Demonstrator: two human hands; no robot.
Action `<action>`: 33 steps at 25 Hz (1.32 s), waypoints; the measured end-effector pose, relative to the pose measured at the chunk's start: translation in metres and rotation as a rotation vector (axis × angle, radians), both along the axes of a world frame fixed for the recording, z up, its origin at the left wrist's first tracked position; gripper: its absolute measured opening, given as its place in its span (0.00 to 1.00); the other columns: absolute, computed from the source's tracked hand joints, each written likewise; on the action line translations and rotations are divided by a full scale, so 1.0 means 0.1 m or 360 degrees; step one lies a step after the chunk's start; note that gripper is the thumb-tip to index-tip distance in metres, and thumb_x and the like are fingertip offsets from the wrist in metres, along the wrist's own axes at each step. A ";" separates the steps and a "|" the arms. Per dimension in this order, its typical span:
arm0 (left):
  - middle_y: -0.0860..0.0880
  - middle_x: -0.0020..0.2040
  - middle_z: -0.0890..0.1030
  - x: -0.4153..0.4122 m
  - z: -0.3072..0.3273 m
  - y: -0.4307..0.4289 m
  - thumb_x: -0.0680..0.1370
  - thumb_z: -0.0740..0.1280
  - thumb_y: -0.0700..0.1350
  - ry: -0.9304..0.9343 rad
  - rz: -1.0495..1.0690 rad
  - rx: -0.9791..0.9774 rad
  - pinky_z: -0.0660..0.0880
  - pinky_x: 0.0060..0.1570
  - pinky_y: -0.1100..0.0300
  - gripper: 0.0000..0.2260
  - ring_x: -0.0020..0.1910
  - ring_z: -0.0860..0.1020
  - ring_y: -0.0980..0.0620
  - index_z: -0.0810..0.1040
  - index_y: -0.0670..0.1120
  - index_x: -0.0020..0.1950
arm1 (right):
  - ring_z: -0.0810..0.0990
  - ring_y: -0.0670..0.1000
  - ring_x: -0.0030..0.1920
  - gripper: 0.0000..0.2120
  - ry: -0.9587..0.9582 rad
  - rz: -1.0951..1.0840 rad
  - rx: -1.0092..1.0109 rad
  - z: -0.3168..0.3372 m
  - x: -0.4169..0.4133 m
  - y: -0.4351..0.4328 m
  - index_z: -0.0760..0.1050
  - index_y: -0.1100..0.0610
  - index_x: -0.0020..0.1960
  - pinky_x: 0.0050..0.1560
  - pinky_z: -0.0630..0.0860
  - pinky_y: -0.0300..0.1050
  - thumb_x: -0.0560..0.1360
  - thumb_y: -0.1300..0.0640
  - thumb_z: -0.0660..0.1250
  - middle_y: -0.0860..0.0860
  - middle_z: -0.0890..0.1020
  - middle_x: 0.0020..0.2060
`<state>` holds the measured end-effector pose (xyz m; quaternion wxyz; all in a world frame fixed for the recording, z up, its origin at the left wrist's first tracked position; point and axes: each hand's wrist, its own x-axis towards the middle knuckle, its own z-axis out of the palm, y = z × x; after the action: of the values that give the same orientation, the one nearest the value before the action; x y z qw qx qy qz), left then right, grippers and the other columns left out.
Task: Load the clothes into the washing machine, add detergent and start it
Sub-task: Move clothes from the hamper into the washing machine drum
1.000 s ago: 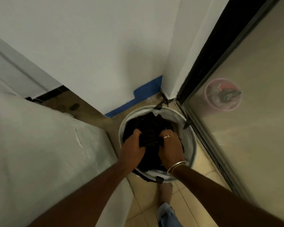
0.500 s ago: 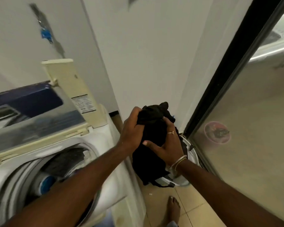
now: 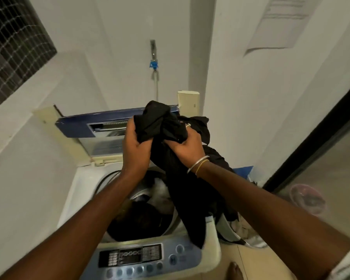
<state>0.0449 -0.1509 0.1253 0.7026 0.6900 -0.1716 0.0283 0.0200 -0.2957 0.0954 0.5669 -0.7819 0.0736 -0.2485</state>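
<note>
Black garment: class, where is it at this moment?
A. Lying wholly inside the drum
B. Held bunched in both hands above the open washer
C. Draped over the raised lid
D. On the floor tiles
B: the left hand and right hand grip the black garment above the open drum.

Dim, soft, wide-angle edge distortion

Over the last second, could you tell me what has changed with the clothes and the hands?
Both hands, left hand and right hand, lifted the black garment out of the laundry basket on the floor and swung it left, over the open drum of the washing machine. Unchanged: both hands still grip the bunched cloth, nothing was released, and the lid stands open.
</note>
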 end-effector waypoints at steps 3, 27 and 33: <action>0.64 0.63 0.78 -0.12 -0.34 0.50 0.80 0.67 0.47 0.0086 0.0109 0.0077 0.76 0.59 0.62 0.18 0.63 0.76 0.63 0.69 0.64 0.67 | 0.82 0.46 0.50 0.16 0.0055 -0.0011 0.0347 0.09 0.27 0.49 0.78 0.56 0.56 0.57 0.78 0.43 0.70 0.61 0.77 0.47 0.82 0.47; 0.46 0.70 0.74 0.03 -1.64 1.82 0.68 0.79 0.53 0.1087 0.0539 0.0653 0.70 0.69 0.48 0.41 0.69 0.73 0.43 0.65 0.48 0.76 | 0.79 0.46 0.55 0.30 0.0744 0.0354 -0.0190 -0.85 0.30 1.09 0.69 0.49 0.68 0.57 0.75 0.42 0.72 0.38 0.72 0.45 0.80 0.56; 0.50 0.65 0.77 0.12 -1.76 1.86 0.69 0.74 0.63 0.1016 0.0015 0.1270 0.76 0.59 0.54 0.33 0.60 0.77 0.50 0.74 0.50 0.69 | 0.70 0.59 0.70 0.36 0.1358 0.0455 -0.1499 -1.49 -0.01 0.58 0.62 0.53 0.75 0.68 0.69 0.60 0.73 0.40 0.70 0.56 0.73 0.69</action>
<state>0.0565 0.0349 -0.0508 0.4017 0.8796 0.0570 -0.2484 0.0193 -0.2376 -0.0538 0.1119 -0.9789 0.0706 0.1560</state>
